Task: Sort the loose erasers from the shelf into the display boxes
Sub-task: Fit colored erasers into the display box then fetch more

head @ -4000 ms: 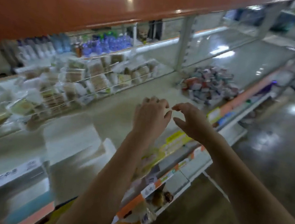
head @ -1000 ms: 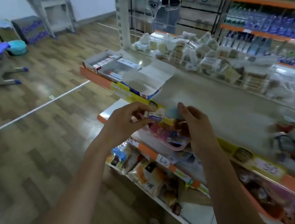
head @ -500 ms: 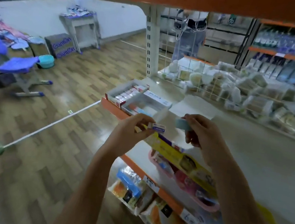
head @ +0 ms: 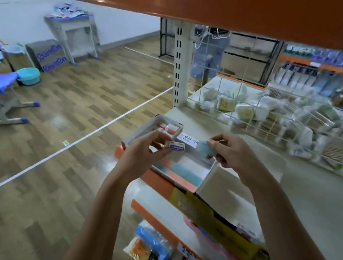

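Blue-labelled eraser [head: 176,147] (print unreadable)

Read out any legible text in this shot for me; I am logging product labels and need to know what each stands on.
"Gainen", roughly, printed twice in purple on the cardboard box on the floor; the letters are blurred.
White label on the display box: Korean characters, too blurred to read.
Sleeved eraser in the left hand: print too small.
Shelf price tags: unreadable.
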A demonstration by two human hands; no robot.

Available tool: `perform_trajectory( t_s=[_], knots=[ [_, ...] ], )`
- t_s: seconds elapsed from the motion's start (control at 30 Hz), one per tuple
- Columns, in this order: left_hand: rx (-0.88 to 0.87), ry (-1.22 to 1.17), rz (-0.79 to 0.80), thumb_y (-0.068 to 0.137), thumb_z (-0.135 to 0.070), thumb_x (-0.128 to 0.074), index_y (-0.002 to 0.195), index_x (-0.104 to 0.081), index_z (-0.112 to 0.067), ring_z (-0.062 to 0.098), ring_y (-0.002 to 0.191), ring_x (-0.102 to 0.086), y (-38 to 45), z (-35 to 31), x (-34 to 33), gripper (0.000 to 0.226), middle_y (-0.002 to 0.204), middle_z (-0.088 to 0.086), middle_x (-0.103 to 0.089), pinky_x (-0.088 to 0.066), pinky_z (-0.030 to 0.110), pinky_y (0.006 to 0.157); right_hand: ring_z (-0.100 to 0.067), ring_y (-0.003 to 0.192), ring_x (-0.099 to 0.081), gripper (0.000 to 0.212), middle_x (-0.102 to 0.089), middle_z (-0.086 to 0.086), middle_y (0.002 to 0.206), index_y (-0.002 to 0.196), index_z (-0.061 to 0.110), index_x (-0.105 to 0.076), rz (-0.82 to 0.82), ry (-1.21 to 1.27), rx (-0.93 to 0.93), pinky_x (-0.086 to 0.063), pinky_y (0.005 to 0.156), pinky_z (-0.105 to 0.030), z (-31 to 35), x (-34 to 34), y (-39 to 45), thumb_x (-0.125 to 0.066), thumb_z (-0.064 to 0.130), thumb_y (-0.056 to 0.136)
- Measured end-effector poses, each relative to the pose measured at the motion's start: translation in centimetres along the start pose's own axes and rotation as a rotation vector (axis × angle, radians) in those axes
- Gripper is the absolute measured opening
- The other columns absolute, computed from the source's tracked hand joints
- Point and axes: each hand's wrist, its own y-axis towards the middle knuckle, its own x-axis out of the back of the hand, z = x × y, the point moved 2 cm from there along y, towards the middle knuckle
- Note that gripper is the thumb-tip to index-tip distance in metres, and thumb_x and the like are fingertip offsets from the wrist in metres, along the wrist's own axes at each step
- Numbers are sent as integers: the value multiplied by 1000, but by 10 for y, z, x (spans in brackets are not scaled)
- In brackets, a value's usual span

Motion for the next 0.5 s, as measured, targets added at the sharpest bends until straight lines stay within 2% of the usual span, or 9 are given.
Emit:
perform_trajectory(
  t_s=[0.13,0.2,0.3,0.43,0.5],
  knots=[
    [-40,-1,108,80,-13,-72,87,-62,-48,-4,72,-60,35,28,19,38,83,-29,-64,-44,9,64,-4,48,-54,7,-64,0,67,85,15,-60,-46,-173,-23,-42,45,-14,3,-20,30,-61,20,89],
    [-35,-1,145,80,-20,-73,86,-60,-55,-1,74,-62,50,42,29,38,83,-24,-66,-49,15,66,-7,51,-55,9,-61,2,70,82,20,-57,7,-293,-86,-45,49,-18,2,-34,42,-60,22,90],
    [-54,-8,234,81,-25,-70,91,-59,-49,0,80,-62,69,55,34,29,86,-18,-66,-54,22,72,-9,56,-59,8,-61,1,79,84,22,-53,95,-465,-191,-49,54,-23,0,-53,53,-57,23,92],
    [-87,-23,341,83,-25,-67,94,-55,-46,-7,83,-60,83,59,34,27,90,-19,-63,-50,11,70,-12,68,-65,3,-62,0,89,91,21,-54,90,-576,-301,-55,63,-25,-1,-73,56,-53,21,94],
    [-96,-40,401,84,-27,-65,95,-55,-44,-7,84,-59,88,60,30,24,92,-17,-63,-49,11,69,-14,74,-65,3,-62,-2,93,95,18,-54,61,-594,-333,-56,69,-29,-3,-81,56,-52,19,94]
  ],
)
